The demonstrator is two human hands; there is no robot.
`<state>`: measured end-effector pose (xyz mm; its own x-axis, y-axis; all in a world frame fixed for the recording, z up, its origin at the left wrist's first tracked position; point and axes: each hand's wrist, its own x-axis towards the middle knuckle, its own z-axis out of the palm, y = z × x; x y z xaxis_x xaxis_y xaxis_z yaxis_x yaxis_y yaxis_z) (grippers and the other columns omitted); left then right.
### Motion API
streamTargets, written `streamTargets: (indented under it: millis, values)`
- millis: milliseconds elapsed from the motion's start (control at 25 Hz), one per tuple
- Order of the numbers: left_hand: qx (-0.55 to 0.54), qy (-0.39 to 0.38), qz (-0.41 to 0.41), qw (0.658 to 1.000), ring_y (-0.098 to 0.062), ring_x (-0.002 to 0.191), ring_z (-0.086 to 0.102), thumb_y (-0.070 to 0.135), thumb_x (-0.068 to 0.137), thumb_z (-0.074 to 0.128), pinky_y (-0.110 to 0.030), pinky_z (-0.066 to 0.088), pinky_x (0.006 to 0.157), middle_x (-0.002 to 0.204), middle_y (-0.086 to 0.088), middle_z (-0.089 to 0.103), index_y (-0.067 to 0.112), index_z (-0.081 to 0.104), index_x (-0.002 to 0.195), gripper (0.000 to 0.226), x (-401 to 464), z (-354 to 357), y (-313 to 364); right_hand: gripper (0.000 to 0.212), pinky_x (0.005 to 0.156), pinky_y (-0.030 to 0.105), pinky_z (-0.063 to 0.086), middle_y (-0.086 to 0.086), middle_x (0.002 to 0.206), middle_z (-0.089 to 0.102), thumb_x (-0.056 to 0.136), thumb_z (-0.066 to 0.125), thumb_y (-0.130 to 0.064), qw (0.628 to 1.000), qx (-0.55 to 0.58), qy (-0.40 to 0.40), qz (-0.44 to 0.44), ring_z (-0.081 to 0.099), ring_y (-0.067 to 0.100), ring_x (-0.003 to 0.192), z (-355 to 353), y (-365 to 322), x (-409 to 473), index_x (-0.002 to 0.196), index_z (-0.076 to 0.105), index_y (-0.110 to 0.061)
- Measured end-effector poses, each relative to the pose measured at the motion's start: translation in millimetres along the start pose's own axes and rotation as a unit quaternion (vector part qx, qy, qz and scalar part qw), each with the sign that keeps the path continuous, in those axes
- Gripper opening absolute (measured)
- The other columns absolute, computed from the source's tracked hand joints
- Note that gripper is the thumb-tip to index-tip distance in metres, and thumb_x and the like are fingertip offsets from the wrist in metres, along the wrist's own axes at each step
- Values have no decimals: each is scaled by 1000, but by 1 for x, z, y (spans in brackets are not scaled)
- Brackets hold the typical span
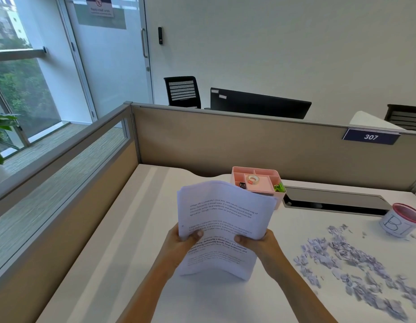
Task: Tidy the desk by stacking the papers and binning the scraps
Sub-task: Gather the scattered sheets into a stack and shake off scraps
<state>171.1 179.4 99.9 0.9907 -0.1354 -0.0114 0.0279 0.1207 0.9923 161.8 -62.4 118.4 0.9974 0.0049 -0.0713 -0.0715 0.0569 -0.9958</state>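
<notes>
Holding the stack of printed papers [222, 227] upright above the desk [137, 264], left hand [181, 243] and right hand [260, 245] grip its sides. Stacking nearly done; paper scraps [346, 264] lie unbinned right, near the bin [400, 221].

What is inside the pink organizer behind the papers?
The pink organizer holds a tape roll, green clips and a small dark item. The papers hide its front-left part.
</notes>
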Motion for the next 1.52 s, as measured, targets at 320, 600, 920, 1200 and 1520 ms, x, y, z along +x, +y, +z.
streamTargets:
  millis: [320, 600, 920, 1200, 1520]
  values:
    - [-28, -8, 23, 999, -23, 103, 67, 46, 62, 83, -43, 56, 84, 114, -5, 69, 21, 60, 117, 65, 1, -15, 6, 48, 80, 42, 58, 6, 105, 74, 59, 83, -18, 1000, 10, -17, -5, 69, 29, 96, -16, -5, 2, 105, 70, -17]
    - [-30, 1, 7, 1000, -24, 101, 69, 32, 77, 77, -37, 58, 80, 111, -3, 73, 20, 64, 114, 42, 2, 0, 3, 46, 78, 42, 58, 9, 103, 75, 59, 86, -22, 1000, 13, -4, -4, 70, 30, 96, -5, -2, -1, 103, 73, -14]
    - [-23, -35, -20, 999, -27, 100, 69, 23, 79, 76, -35, 58, 79, 107, -5, 74, 16, 67, 110, 33, -2, -1, -4, 46, 87, 50, 55, 12, 106, 73, 59, 86, -12, 1000, 9, -22, 19, 67, 34, 101, -14, 7, -9, 103, 73, -12]
    - [-18, -23, 15, 999, -24, 95, 71, 30, 78, 77, -34, 58, 77, 106, -5, 74, 20, 71, 106, 30, 2, 4, 15, 45, 77, 44, 59, 5, 103, 74, 58, 87, -17, 999, -13, -7, -31, 70, 26, 93, -13, -11, -3, 100, 73, -23]
    - [23, -20, -28, 999, -24, 99, 69, 25, 83, 72, -35, 57, 81, 104, -1, 74, 21, 69, 107, 25, 2, 13, 4, 46, 84, 48, 57, 8, 102, 74, 57, 86, -18, 1000, -11, 3, 8, 68, 32, 98, -17, 4, -8, 102, 73, -16]
